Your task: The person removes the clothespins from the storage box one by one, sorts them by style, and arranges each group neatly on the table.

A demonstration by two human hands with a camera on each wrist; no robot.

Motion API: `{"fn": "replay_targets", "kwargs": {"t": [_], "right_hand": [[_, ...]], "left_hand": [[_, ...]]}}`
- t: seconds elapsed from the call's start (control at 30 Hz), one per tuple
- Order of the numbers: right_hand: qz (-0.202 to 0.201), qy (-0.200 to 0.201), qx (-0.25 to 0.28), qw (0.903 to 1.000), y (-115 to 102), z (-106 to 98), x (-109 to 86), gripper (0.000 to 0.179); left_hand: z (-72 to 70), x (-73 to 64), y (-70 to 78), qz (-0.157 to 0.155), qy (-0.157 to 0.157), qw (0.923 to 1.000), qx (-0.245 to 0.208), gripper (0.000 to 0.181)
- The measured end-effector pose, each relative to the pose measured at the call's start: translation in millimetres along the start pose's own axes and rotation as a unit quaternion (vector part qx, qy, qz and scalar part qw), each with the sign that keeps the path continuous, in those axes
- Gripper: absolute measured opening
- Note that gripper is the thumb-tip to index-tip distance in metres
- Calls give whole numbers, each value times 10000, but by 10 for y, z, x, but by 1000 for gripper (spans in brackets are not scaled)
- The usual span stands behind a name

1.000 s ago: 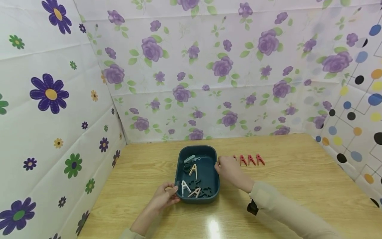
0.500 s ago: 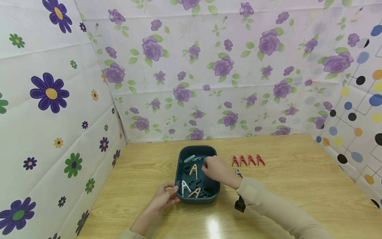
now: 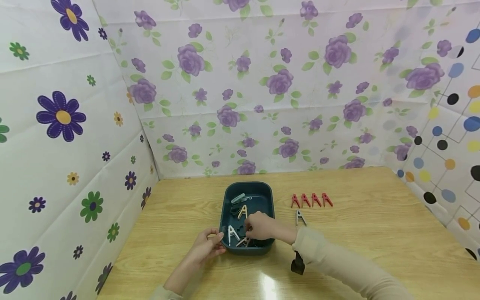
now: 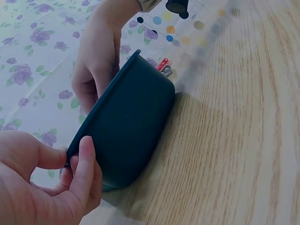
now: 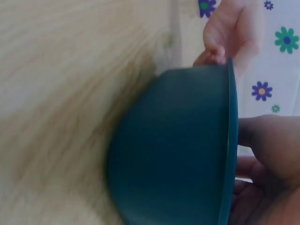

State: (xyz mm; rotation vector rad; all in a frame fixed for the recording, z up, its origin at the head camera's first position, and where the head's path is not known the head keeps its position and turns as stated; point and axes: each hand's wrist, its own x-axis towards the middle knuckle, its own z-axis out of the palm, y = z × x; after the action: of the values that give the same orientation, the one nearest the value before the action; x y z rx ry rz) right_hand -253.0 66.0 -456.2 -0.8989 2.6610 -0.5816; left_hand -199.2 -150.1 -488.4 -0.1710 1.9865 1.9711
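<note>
A dark teal plastic bin (image 3: 224, 208) holds several clothespins and some dark flat shapes. My left hand (image 3: 205, 248) pinches the bin's rim at its near left corner, thumb on the rim and fingers against the outer wall in the left wrist view. My right hand (image 3: 261, 227) reaches down into the bin over the right wall, its fingertips low by a beige clothespin (image 3: 241, 241). A white clothespin (image 3: 231, 234) and a yellowish clothespin (image 3: 243, 211) lie to its left. In the right wrist view the bin's wall hides my right fingertips; I cannot tell whether they hold anything.
On the wooden table (image 3: 356, 233), right of the bin, several red clothespins (image 3: 316, 200) lie in a row. A grey clothespin (image 3: 300, 217) lies just below them. A light-blue clip (image 3: 238, 198) lies at the bin's far end. Flower-print sheets (image 3: 240, 87) stand behind and beside.
My right hand has moved from the table beside the red clothespins left into the bin, then down toward its near end. A grey clothespin now shows on the table. My left hand stays put.
</note>
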Motion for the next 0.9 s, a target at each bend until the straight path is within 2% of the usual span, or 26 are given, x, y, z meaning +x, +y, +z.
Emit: {"fn": "replay_targets", "kwargs": {"t": [0.17,0.3,0.4,0.57,0.77,0.83,0.9], "right_hand": [[-413,-634,-330,9966,-49,84,25,14],[-379,-916,-574,9934,-54,133,49,17],[-271,-730,-726,9943,-43,151,63,15],[-232,-136,-972,9949,28,156,106,9],[-330,85,-1334,9905,108,144,145,14],[-132,301,-1425,9892,112,171,149,20],[181,560,-1397,9884,86,192,141,19]], "left_hand": [[-2,-6,10,35,0,10000,2,25],[4,-6,16,30,-12,10000,36,25],[9,-11,19,-5,0,10000,69,25],[3,-6,3,6,-1,10000,24,26],[-2,11,-8,30,9,10000,25,22],[-7,18,-13,48,-10,10000,11,21],[-12,22,-13,61,-25,10000,4,21]]}}
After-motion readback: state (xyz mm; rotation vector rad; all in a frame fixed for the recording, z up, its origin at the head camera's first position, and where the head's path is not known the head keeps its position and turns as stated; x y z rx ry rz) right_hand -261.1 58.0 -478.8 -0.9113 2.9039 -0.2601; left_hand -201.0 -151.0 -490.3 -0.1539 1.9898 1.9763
